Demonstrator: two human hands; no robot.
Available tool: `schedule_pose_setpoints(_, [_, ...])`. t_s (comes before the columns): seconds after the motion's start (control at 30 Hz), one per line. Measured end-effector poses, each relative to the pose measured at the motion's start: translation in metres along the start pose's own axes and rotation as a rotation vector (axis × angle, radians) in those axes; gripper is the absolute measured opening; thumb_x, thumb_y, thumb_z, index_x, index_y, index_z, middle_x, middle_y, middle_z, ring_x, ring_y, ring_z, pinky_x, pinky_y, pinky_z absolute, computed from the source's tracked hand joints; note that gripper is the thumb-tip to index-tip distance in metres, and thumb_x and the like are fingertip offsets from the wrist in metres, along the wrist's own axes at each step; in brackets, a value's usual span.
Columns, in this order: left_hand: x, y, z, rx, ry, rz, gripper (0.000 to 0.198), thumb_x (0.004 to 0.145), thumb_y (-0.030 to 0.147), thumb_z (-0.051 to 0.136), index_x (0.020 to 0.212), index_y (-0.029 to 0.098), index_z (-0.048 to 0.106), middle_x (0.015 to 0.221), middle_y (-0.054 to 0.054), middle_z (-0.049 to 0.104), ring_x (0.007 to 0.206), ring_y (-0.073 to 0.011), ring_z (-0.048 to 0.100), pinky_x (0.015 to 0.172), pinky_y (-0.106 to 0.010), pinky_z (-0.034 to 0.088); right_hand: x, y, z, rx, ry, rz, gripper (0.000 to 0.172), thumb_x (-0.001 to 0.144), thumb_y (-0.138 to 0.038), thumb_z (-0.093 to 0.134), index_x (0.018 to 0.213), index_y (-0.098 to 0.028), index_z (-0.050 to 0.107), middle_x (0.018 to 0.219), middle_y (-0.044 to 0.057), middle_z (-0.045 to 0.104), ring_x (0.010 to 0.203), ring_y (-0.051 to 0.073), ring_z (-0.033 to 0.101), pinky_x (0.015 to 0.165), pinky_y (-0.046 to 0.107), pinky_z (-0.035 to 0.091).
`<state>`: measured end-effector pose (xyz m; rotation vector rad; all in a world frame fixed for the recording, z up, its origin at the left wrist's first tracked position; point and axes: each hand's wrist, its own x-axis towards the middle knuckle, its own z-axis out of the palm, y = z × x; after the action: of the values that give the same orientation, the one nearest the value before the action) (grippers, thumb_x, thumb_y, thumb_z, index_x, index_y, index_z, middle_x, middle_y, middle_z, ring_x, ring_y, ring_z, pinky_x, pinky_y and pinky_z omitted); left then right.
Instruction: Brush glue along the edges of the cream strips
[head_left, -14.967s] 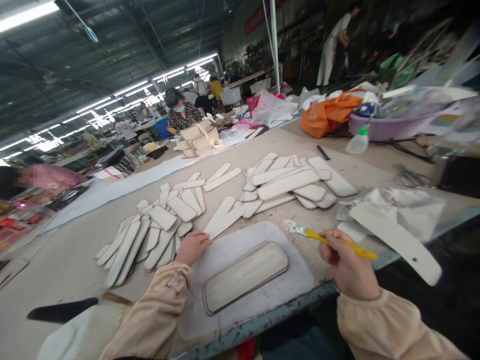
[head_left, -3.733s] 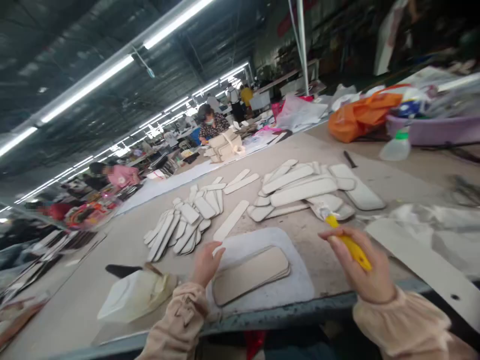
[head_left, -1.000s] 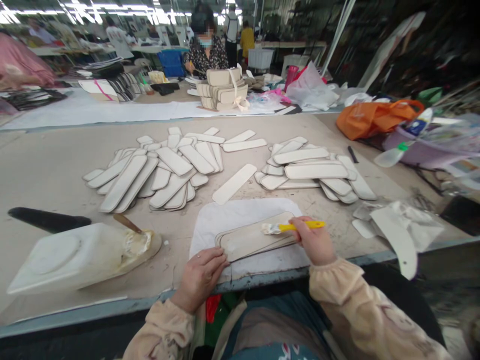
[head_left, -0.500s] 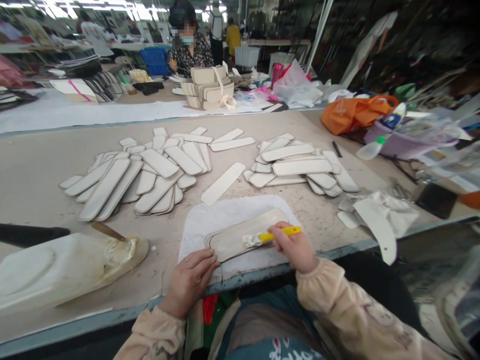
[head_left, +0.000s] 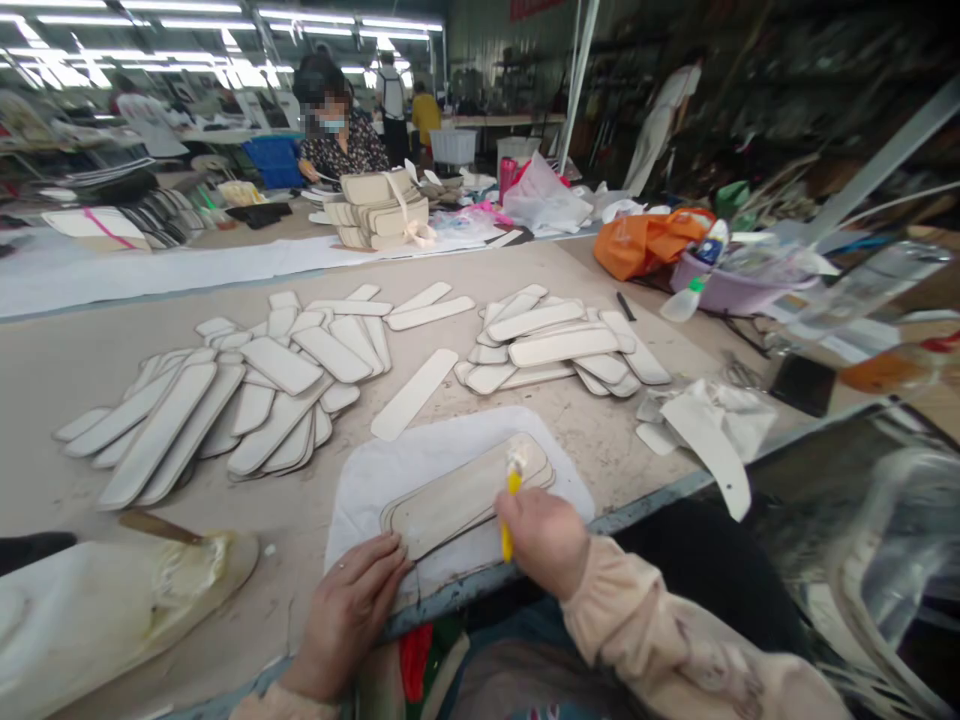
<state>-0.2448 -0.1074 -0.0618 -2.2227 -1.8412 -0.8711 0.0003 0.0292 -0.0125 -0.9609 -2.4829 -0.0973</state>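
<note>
My right hand [head_left: 546, 535] grips a paintbrush with a yellow handle [head_left: 508, 535]. White paste coats its bristles, which touch the right end of the top panel [head_left: 457, 500] in a small stack of long, round-cornered cream panels. At the stack's left end, my left hand [head_left: 360, 600] holds the corner, fingertips on top and thumb by the near edge. The stack lies aslant on a white sheet [head_left: 352, 480] near the table edge. Left of it, a cut-open plastic jug [head_left: 97, 610] has pale paste at its mouth, and a brown stick [head_left: 161, 525] rests there.
Two loose piles of cream panels, left [head_left: 281, 365] and right [head_left: 555, 345], lie beyond the sheet, with a single panel [head_left: 415, 393] between. Scraps [head_left: 709, 440], an orange bag [head_left: 645, 243] and a purple basin [head_left: 739, 285] are at right. A person [head_left: 341, 145] sits across the table.
My right hand has turned the brush from sideways to upright and moved its bristles to the panel's right end. My left hand stays at the stack's left corner. The view has shifted.
</note>
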Motion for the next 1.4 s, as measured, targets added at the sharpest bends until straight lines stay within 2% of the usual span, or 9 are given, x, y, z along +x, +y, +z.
schedule_pose_setpoints(0.13, [0.001,-0.002,0.001,0.019,0.006,0.026,0.017,0.092,0.027,0.056,0.100,0.021,0.070,0.103,-0.006,0.071,0.095,-0.0184,0.068,0.084,-0.031,0.059,-0.002,-0.055,0.007,0.187,-0.114,-0.250,0.008,0.081,-0.015,0.052,0.077,-0.018,0.057,0.064,0.005,0.060,0.058,0.019,0.055,0.049,0.029,0.037])
schedule_pose_setpoints(0.23, [0.003,-0.001,0.001,0.012,0.019,0.038,0.018,0.093,0.027,0.054,0.100,0.020,0.069,0.102,-0.006,0.071,0.094,-0.0182,0.068,0.082,-0.030,0.060,0.005,-0.064,0.009,0.603,-0.150,-0.096,0.015,0.088,-0.028,0.050,0.083,-0.020,0.062,0.072,0.005,0.066,0.065,0.019,0.060,0.056,0.030,0.044])
schedule_pose_setpoints(0.4, [0.005,0.003,-0.002,0.009,0.001,0.009,0.014,0.091,0.024,0.058,0.100,0.021,0.069,0.102,-0.006,0.071,0.096,-0.0182,0.068,0.085,-0.031,0.058,0.019,0.010,0.012,0.850,-0.104,0.458,0.032,0.095,-0.036,0.036,0.080,-0.021,0.059,0.051,-0.003,0.056,0.047,0.014,0.056,0.050,0.026,0.046])
schedule_pose_setpoints(0.57, [0.008,0.007,-0.003,0.001,-0.002,-0.020,0.013,0.090,0.023,0.060,0.097,0.021,0.069,0.101,-0.006,0.071,0.095,-0.0187,0.068,0.085,-0.031,0.058,0.021,0.069,0.004,0.688,-0.030,0.631,0.032,0.095,-0.039,0.036,0.078,-0.020,0.055,0.049,-0.002,0.055,0.046,0.015,0.054,0.052,0.026,0.044])
schedule_pose_setpoints(0.87, [0.015,0.012,-0.006,0.011,-0.016,0.009,0.015,0.091,0.020,0.055,0.096,0.020,0.069,0.098,-0.007,0.072,0.093,-0.0187,0.068,0.082,-0.032,0.059,0.017,-0.066,0.003,0.722,-0.153,0.245,0.021,0.088,-0.033,0.047,0.079,-0.021,0.062,0.065,0.003,0.066,0.060,0.018,0.062,0.059,0.026,0.044])
schedule_pose_setpoints(0.93, [0.014,0.011,-0.006,0.012,-0.021,-0.002,0.015,0.090,0.020,0.057,0.097,0.021,0.070,0.099,-0.007,0.071,0.094,-0.0188,0.068,0.083,-0.032,0.059,0.019,-0.051,0.005,0.776,-0.156,0.311,0.025,0.091,-0.034,0.043,0.081,-0.022,0.063,0.066,0.001,0.066,0.061,0.017,0.063,0.059,0.026,0.045])
schedule_pose_setpoints(1.17, [0.015,0.014,-0.006,0.007,-0.009,-0.023,0.013,0.088,0.019,0.060,0.094,0.021,0.070,0.097,-0.006,0.072,0.093,-0.0184,0.069,0.083,-0.031,0.059,0.020,0.093,-0.003,0.775,-0.008,0.749,0.028,0.088,-0.039,0.042,0.079,-0.020,0.061,0.049,-0.003,0.055,0.050,0.016,0.055,0.057,0.028,0.043])
schedule_pose_setpoints(1.27, [0.018,0.016,-0.007,0.027,-0.012,-0.036,0.013,0.089,0.022,0.058,0.092,0.021,0.071,0.095,-0.006,0.072,0.090,-0.0188,0.069,0.081,-0.032,0.060,0.012,0.093,-0.007,0.835,0.016,0.792,0.028,0.088,-0.043,0.045,0.077,-0.020,0.059,0.048,-0.004,0.053,0.050,0.014,0.054,0.059,0.027,0.043])
schedule_pose_setpoints(1.4, [0.023,0.018,-0.011,0.049,-0.061,-0.064,0.014,0.089,0.025,0.058,0.090,0.020,0.071,0.094,-0.007,0.072,0.088,-0.0184,0.070,0.079,-0.032,0.061,0.002,0.041,0.000,1.161,-0.101,0.636,0.028,0.092,-0.044,0.045,0.083,-0.020,0.058,0.054,-0.004,0.056,0.053,0.013,0.055,0.060,0.025,0.044])
